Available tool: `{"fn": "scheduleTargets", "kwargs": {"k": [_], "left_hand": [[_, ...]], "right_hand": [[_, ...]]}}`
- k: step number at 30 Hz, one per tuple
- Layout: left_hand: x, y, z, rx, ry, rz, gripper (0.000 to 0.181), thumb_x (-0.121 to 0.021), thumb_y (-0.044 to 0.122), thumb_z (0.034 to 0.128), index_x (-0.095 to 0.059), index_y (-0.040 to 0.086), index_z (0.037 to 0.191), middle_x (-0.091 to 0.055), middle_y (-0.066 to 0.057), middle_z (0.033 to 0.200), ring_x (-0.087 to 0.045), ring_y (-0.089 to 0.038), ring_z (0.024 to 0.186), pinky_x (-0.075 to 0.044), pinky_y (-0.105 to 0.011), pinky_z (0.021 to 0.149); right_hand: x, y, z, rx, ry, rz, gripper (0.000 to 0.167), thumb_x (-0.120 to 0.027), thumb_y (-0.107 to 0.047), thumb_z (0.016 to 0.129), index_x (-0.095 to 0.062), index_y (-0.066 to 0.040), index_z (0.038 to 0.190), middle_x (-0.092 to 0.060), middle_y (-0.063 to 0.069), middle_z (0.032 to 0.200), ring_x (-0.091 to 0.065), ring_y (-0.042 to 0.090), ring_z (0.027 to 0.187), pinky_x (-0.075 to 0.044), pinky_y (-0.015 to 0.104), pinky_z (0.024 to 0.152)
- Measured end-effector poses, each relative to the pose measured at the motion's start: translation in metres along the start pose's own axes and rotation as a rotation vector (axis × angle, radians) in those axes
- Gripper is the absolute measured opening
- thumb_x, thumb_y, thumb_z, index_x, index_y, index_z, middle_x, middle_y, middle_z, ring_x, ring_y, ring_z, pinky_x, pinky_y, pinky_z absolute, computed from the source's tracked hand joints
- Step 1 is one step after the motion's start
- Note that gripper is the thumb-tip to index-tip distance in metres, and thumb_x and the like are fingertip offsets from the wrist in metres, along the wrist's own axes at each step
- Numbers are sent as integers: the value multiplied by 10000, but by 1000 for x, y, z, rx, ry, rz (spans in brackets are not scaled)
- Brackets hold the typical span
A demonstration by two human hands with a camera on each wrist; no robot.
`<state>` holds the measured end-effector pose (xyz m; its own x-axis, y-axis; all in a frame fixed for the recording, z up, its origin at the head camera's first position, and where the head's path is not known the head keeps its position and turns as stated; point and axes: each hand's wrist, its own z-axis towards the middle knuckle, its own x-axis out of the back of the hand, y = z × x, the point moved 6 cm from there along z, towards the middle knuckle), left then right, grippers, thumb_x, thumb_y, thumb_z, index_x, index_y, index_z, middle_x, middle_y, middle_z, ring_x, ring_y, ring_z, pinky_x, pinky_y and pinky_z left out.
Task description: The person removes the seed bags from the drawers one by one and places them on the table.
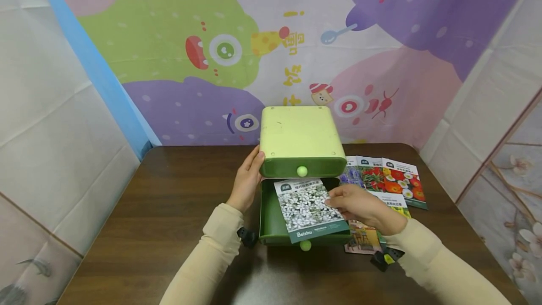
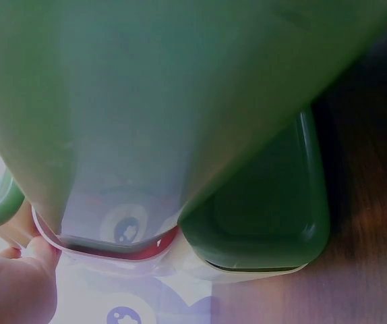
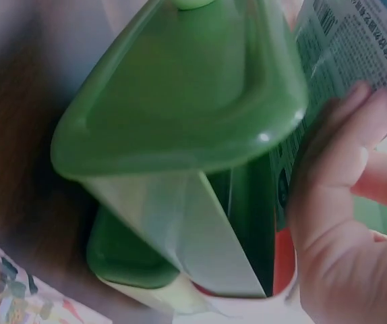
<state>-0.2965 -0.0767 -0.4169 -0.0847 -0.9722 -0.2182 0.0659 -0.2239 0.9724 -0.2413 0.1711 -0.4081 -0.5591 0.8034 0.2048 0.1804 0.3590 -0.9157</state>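
Observation:
A small green drawer cabinet (image 1: 301,132) stands on the table, one drawer (image 1: 271,215) pulled out below a closed upper one. My left hand (image 1: 247,180) rests against the cabinet's left side, its fingertips by the upper front edge. Between thumb and fingers of my right hand (image 1: 360,204), I pinch the right edge of a seed packet (image 1: 311,208) with white flowers. It lies tilted over the pulled-out drawer, covering much of its inside. In the right wrist view the packet's printed back (image 3: 345,50) shows beside my right hand (image 3: 348,202). Another green drawer front (image 2: 268,202) sits lower down.
Several more seed packets (image 1: 406,180) lie overlapping on the wooden table (image 1: 182,211), right of the cabinet, partly under my right forearm. A colourful printed card (image 1: 364,239) lies nearer me. Behind the table hangs a cartoon-print cloth (image 1: 169,36).

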Motion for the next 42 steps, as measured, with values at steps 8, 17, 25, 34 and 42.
{"fn": "scheduleTargets", "kwargs": {"k": [8, 17, 25, 34, 42], "left_hand": [[0, 0, -1, 7, 6, -8, 611, -524, 470, 997, -353, 221, 1527, -446, -51, 1504, -545, -255, 1287, -486, -355, 1005], [0, 1, -2, 12, 1, -9, 588, -530, 466, 995, -369, 243, 1515, -457, -29, 1490, -541, -255, 1295, -466, -390, 1036], [1, -1, -2, 12, -4, -17, 609, -534, 476, 990, -358, 236, 1521, -437, -37, 1508, -520, -279, 1318, -418, -450, 1090], [1, -2, -1, 8, -10, -24, 616, -534, 474, 991, -347, 231, 1525, -415, -34, 1524, -507, -277, 1332, -407, -452, 1102], [1, -1, -2, 8, -10, -16, 621, -536, 491, 985, -351, 241, 1523, -429, -31, 1512, -517, -273, 1324, -423, -438, 1088]], "right_hand": [[13, 5, -19, 3, -34, 1, 185, -534, -147, 1007, -469, -50, 863, -226, -53, 594, -157, 122, 513, -207, 270, 497], [37, 13, -44, 30, -47, -81, 237, -576, -192, 997, -577, 41, 955, -316, -79, 573, -177, 105, 433, -229, 248, 417], [63, 17, -68, 26, 30, -147, 352, -565, -190, 999, -570, 119, 1167, -318, -118, 533, -218, 62, 420, -252, 240, 398], [94, 17, -92, 108, 158, -193, 125, -544, -133, 996, -655, -89, 1033, -432, -156, 667, -426, 35, 584, -406, 245, 522], [124, 40, -98, 130, 214, -25, 176, -488, -79, 1020, -616, -199, 1011, -554, -139, 840, -554, 10, 724, -519, 227, 627]]}}
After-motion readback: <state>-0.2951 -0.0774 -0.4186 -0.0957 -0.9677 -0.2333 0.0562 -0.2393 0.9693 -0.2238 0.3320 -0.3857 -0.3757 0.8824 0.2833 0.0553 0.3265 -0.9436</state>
